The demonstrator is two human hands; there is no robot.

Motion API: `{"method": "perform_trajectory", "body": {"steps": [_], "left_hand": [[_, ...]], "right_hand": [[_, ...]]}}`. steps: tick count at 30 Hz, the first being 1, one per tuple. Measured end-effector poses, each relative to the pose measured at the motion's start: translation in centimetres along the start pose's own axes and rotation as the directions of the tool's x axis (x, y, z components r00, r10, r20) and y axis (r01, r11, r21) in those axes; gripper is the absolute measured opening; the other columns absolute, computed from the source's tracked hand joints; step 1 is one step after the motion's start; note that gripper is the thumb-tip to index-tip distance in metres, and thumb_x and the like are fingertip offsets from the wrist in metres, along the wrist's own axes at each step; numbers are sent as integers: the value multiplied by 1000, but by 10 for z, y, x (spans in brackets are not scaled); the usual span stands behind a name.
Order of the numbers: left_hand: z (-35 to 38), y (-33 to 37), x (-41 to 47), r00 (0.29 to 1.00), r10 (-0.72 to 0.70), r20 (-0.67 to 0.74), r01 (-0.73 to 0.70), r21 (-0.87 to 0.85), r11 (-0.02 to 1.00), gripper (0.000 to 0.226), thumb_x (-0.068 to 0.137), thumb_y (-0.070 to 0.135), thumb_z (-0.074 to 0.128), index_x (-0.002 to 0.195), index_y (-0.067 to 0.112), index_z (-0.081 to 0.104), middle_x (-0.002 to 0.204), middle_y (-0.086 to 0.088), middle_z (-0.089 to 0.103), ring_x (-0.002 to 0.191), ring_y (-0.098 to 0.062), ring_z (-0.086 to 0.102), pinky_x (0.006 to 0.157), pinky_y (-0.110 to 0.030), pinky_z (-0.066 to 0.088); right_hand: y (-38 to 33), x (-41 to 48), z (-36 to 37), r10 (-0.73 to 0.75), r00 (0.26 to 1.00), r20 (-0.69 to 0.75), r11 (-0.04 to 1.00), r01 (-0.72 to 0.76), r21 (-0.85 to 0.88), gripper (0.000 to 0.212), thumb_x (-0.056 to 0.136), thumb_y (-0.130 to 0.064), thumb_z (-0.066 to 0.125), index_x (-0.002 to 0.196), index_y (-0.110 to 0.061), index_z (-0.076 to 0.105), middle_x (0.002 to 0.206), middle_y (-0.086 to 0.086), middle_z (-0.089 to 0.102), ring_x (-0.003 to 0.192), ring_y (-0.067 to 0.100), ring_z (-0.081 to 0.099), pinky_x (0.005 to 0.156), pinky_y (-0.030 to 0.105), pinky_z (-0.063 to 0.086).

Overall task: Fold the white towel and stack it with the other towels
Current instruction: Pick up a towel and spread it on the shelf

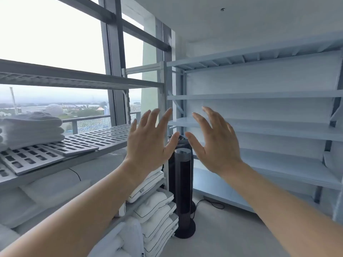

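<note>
A person is raising the left hand (pixel 148 145) and right hand (pixel 219 147), fingers spread, gripping nothing. Folded towels (pixel 31 128) are sitting on the slotted shelf (pixel 104 138) at left, probably awaiting the stack's next piece. The white towel is not plainly showing.

There are two hands (pixel 148 145) (pixel 217 145), one stack of towels (pixel 31 130), two shelving racks (pixel 89 138) (pixel 269 127) and one tower fan (pixel 182 182).

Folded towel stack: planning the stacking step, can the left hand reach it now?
Probably yes: the left hand is open and empty, and only bare slotted shelf lies between it and the folded towel stack.
</note>
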State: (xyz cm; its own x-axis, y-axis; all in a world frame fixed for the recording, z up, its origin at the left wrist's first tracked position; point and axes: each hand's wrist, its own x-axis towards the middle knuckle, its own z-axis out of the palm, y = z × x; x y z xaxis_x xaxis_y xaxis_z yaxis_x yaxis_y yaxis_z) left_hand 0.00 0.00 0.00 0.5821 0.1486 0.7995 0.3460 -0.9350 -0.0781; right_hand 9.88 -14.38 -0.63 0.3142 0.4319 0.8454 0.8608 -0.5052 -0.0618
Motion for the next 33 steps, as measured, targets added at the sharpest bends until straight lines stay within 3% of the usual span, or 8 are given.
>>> {"method": "perform_trajectory", "body": {"steps": [5, 11, 23, 33], "left_hand": [[42, -36, 19, 999, 35, -9, -34, 28, 999, 61, 91, 55, 22, 143, 24, 27, 140, -7, 42, 130, -27, 39, 101, -51, 39], [78, -97, 46, 999, 7, -52, -6, 28, 1000, 58, 92, 50, 25, 142, 21, 29, 137, -6, 46, 126, -26, 44, 100, -46, 41], [134, -193, 75, 999, -45, -21, 47, 126, 991, 61, 89, 52, 24, 141, 21, 32, 137, -5, 46, 125, -23, 44, 100, -45, 41], [215, -235, 123, 995, -102, 7, 98, 204, 974, 60, 89, 53, 28, 141, 22, 32, 135, -4, 47, 124, -23, 45, 99, -48, 42]], "right_hand": [[-4, 32, 49, 22, 1000, 20, 1000, -22, 3, 72, 83, -65, 22, 136, -21, 40, 147, 6, 34, 135, 23, 33, 104, 46, 35], [-9, 72, 112, 6, 999, -37, 998, -4, 63, 54, 90, -48, 39, 135, -19, 41, 146, 6, 37, 133, 23, 36, 101, 45, 38], [-52, 139, 241, -53, 996, -74, 979, 66, 191, 51, 88, -47, 42, 132, -23, 42, 144, 3, 39, 131, 21, 39, 100, 46, 40], [-23, 197, 340, -79, 993, -88, 962, 99, 254, 48, 88, -47, 42, 129, -24, 44, 141, 3, 43, 128, 21, 43, 97, 45, 41]]}}
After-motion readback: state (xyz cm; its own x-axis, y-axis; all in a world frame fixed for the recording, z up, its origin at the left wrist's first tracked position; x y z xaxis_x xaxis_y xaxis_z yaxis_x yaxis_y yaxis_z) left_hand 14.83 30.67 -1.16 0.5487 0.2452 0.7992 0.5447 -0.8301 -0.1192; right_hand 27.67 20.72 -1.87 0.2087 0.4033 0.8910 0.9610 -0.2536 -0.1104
